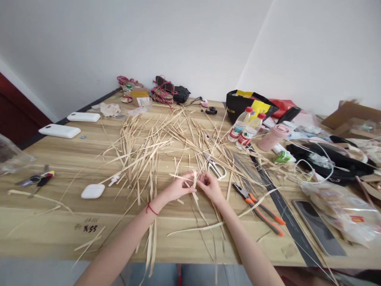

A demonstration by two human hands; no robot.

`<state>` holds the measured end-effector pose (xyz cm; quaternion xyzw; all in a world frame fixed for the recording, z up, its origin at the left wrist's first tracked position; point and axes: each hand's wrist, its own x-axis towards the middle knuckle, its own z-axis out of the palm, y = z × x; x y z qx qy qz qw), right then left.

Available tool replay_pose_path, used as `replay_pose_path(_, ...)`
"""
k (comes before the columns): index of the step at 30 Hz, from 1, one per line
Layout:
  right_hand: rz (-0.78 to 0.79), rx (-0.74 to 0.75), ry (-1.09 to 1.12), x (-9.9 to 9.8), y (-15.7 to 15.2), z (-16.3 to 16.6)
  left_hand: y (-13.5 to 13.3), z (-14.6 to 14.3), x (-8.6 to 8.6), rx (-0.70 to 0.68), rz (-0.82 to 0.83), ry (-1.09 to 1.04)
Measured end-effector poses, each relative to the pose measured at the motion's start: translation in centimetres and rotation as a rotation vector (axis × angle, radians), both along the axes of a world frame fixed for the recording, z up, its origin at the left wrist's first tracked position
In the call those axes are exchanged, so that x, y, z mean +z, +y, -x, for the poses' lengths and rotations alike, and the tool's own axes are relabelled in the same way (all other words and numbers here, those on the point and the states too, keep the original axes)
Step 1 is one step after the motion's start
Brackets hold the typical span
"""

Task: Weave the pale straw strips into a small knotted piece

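My left hand (pixel 181 186) pinches a pale flat straw strip (pixel 195 179) that stands looped between my two hands. Close on its right, the fingers of my right hand (pixel 209 184) are pressed together at the same strip, with a long thin stick (pixel 216 139) rising from them toward the upper right. Loose straw strips (pixel 149 147) lie spread around and beyond both hands. White-handled scissors (pixel 217 170) rest just past my right hand. Pliers with orange and grey handles (pixel 258 208) lie to the right of my right forearm.
Two water bottles (pixel 240 124), a pink cup (pixel 273 137) and a black bag (pixel 250 104) stand at the back right. A phone (pixel 318 226) lies at the right. On the left are a white earphone case (pixel 93 191) and small tools (pixel 38 179). Bundled pink cord (pixel 163 92) sits by the wall.
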<state>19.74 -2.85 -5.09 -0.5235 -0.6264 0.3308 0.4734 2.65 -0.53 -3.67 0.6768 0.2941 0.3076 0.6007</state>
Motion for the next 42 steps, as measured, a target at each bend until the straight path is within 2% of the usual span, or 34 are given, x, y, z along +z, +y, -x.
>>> replay_pose_path(4,0.002,-0.054,0.065,-0.2,0.0,0.2,0.1,0.0,0.0,-0.038,0.068,-0.035)
replay_pose_path(8,0.019,-0.034,0.140,-0.1,0.1,0.4,0.2,0.0,0.0,-0.045,0.108,-0.008)
replay_pose_path(12,0.073,0.046,0.264,-0.2,0.4,0.3,0.0,-0.2,0.0,-0.045,0.094,0.001)
replay_pose_path(16,0.111,0.058,0.378,-0.6,0.8,-0.1,-0.2,-0.3,0.0,-0.037,0.039,0.012)
replay_pose_path(20,0.082,0.060,0.462,-0.3,0.9,-0.2,-0.2,-0.3,0.0,0.002,0.033,-0.001)
replay_pose_path(25,0.034,0.082,0.449,0.7,0.5,-0.2,0.0,-0.3,0.5,0.003,0.053,-0.024)
replay_pose_path(28,0.039,0.086,0.433,0.9,0.4,-0.3,0.3,-0.2,0.6,0.075,0.051,-0.011)
replay_pose_path(34,-0.018,0.029,0.399,0.9,0.6,-0.8,1.0,0.2,0.4,0.176,0.175,-0.104)
replay_pose_path(38,-0.087,-0.020,0.332,1.2,0.6,-1.1,1.7,1.0,0.7,0.350,0.216,-0.129)
replay_pose_path(40,-0.132,-0.062,0.293,1.2,0.6,-1.2,2.2,1.5,0.8,0.430,0.245,-0.217)
replay_pose_path(42,-0.153,-0.100,0.266,1.3,0.6,-1.3,2.6,2.0,0.9,0.433,0.311,-0.366)
